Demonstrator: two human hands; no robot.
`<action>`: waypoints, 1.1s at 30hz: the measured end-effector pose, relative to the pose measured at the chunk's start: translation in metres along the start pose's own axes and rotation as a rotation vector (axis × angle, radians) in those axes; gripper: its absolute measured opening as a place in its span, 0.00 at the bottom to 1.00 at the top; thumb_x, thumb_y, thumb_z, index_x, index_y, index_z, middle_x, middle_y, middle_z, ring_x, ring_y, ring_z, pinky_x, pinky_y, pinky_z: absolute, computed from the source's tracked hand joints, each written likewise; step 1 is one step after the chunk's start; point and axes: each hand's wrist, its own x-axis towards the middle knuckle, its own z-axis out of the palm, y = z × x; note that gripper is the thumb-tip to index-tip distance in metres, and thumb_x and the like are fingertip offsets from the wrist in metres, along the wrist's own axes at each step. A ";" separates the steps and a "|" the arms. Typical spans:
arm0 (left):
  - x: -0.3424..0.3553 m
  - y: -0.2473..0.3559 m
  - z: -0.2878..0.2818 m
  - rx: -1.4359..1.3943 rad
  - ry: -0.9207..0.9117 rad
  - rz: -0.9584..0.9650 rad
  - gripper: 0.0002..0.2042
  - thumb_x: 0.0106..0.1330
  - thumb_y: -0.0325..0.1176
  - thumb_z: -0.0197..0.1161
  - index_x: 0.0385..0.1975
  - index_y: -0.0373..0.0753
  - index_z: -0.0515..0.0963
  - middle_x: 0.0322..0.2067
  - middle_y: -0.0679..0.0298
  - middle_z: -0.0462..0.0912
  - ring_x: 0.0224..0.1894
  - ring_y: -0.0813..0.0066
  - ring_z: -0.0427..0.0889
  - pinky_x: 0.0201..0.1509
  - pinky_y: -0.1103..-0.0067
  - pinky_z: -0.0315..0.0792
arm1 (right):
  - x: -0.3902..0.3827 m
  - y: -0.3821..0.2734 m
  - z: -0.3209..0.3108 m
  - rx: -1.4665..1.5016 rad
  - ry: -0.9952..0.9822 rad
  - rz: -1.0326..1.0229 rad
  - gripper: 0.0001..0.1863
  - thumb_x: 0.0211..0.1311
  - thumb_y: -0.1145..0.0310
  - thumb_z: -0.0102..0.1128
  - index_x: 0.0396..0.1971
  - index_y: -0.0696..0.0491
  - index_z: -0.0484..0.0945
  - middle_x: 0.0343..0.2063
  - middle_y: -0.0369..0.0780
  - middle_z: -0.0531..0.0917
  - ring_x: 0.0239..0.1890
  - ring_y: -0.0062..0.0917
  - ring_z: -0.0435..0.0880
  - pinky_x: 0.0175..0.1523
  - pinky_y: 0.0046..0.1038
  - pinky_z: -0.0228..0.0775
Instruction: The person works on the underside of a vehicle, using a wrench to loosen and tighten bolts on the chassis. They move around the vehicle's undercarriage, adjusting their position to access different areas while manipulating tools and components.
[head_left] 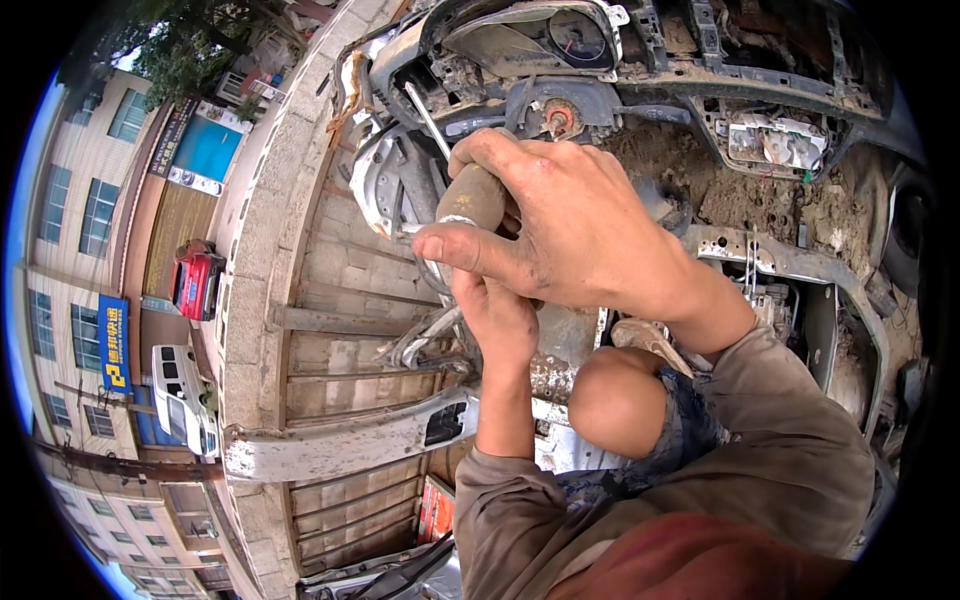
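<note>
My right hand (pixel 570 215) curls over a thick, dirty olive-brown cylinder (pixel 475 197), gripping it between thumb and fingers. A slim metal shaft (pixel 428 118) sticks out past the index finger toward the upper left. It lines up with the cylinder like a screwdriver, but the finger hides whether they join. Directly below is my left hand (pixel 497 312), raised close against the right one. Its fingers are mostly hidden, so what they hold cannot be seen. Beyond the hands is a stripped car dashboard (pixel 640 90) with an instrument cluster (pixel 577 37) and a bare steering column (pixel 560 120).
Dirt (pixel 740 190) covers the area below the dashboard. A bent metal body part (pixel 385 185) stands left of my hands, and a dented white pillar (pixel 340 440) crosses at lower left. My bare knee (pixel 615 400) is beneath my right forearm. Parked vehicles stand beyond a low wall (pixel 255 250).
</note>
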 end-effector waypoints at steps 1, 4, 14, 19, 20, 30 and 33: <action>0.008 0.008 0.006 0.000 0.056 0.011 0.23 0.75 0.48 0.52 0.53 0.31 0.71 0.36 0.64 0.77 0.33 0.80 0.75 0.33 0.81 0.68 | 0.008 0.002 -0.001 -0.007 0.099 -0.028 0.36 0.55 0.37 0.64 0.43 0.60 0.79 0.25 0.49 0.83 0.30 0.44 0.85 0.38 0.41 0.77; 0.034 0.025 0.015 -0.019 0.081 0.036 0.23 0.76 0.49 0.50 0.53 0.33 0.72 0.27 0.68 0.74 0.21 0.85 0.71 0.19 0.85 0.62 | 0.049 0.024 0.002 0.053 0.377 -0.189 0.35 0.55 0.36 0.64 0.38 0.59 0.82 0.18 0.47 0.82 0.24 0.44 0.84 0.32 0.40 0.76; 0.082 0.056 0.000 -0.253 0.104 0.190 0.24 0.68 0.24 0.60 0.64 0.32 0.66 0.29 0.63 0.77 0.26 0.78 0.76 0.23 0.80 0.71 | 0.100 0.030 -0.058 -0.103 0.585 -0.754 0.17 0.58 0.54 0.67 0.35 0.52 0.88 0.24 0.43 0.84 0.30 0.32 0.84 0.37 0.34 0.74; 0.093 0.072 -0.037 -0.167 0.378 0.558 0.23 0.69 0.22 0.55 0.64 0.34 0.62 0.36 0.57 0.80 0.42 0.64 0.86 0.44 0.71 0.83 | 0.117 0.029 0.032 0.297 0.012 -0.639 0.32 0.53 0.38 0.64 0.32 0.59 0.84 0.19 0.49 0.83 0.27 0.43 0.86 0.36 0.38 0.79; 0.091 0.085 -0.037 -0.080 0.424 0.578 0.23 0.69 0.21 0.51 0.64 0.35 0.61 0.38 0.55 0.80 0.48 0.55 0.84 0.49 0.67 0.83 | 0.110 0.026 0.039 0.230 -0.005 -0.669 0.25 0.52 0.46 0.67 0.30 0.57 0.84 0.16 0.46 0.80 0.23 0.40 0.83 0.32 0.36 0.75; 0.071 0.027 -0.071 -0.300 -0.118 0.227 0.49 0.54 0.43 0.55 0.74 0.30 0.38 0.34 0.38 0.82 0.50 0.35 0.80 0.67 0.56 0.65 | 0.064 0.035 0.106 0.017 -0.050 -0.721 0.24 0.35 0.47 0.74 0.26 0.52 0.84 0.27 0.39 0.83 0.26 0.38 0.84 0.33 0.37 0.77; 0.049 0.007 -0.066 -0.310 -0.011 0.163 0.50 0.51 0.43 0.60 0.73 0.29 0.43 0.40 0.36 0.81 0.48 0.45 0.83 0.63 0.60 0.71 | 0.053 0.050 0.121 -0.067 -0.064 -0.784 0.25 0.33 0.47 0.74 0.27 0.52 0.85 0.29 0.37 0.83 0.25 0.38 0.84 0.32 0.36 0.77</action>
